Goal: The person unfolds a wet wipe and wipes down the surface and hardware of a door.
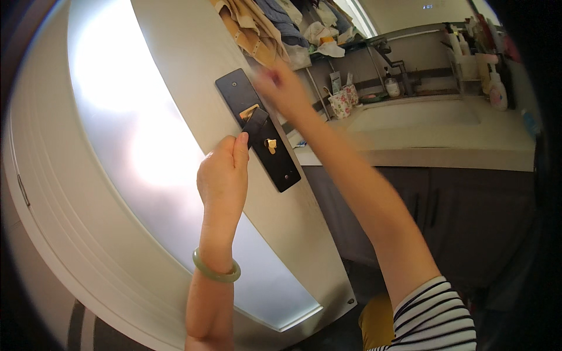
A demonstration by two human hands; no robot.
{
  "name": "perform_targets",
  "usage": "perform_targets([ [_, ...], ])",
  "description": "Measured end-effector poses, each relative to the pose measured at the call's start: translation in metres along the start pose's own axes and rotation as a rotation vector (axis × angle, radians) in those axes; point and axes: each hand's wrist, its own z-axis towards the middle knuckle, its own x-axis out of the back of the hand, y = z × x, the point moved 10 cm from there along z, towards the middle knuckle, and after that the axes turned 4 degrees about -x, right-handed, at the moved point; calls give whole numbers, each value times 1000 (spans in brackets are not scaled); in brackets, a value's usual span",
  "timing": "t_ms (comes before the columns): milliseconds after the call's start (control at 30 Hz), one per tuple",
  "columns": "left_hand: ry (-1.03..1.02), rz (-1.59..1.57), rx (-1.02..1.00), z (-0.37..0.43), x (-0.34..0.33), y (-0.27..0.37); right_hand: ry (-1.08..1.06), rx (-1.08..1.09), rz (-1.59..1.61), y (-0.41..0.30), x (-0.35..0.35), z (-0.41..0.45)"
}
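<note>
My left hand [226, 169], with a pale green bangle [216, 268] on its wrist, grips the black lever handle [256, 121] of a white door. Behind the lever sits a long black lock plate [281, 173] with gold trim and a gold thumb-turn [271, 145]. My right hand [281, 85] is raised by the door's edge, just beyond the plate's upper end. Motion blurs it, and a dark reddish patch shows at its fingers. Whether it holds anything cannot be made out. A frosted glass panel [153, 131] runs along the door [298, 245].
Beyond the door stands a washbasin counter [417, 155] with dark cabinets [474, 219] below. Floral cups [340, 104], a black faucet [406, 81], a soap bottle [392, 87] and a pump bottle [497, 90] stand around the basin. Clothes [254, 28] hang above.
</note>
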Motion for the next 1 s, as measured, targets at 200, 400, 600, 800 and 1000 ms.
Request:
perform_targets([
  [200, 49, 3, -27, 1, 7, 4, -52, -303, 154, 62, 51, -174],
  [400, 67, 38, -49, -1, 17, 2, -14, -112, -64, 0, -9, 20],
  [600, 3, -13, -39, 1, 13, 4, 48, 69, -50, -66, -32, 138],
  [800, 133, 32, -139, 4, 19, 2, -12, -117, 106, 1, -4, -1],
  [1000, -15, 67, 3, 13, 12, 9, 109, -473, 100, 62, 68, -243],
])
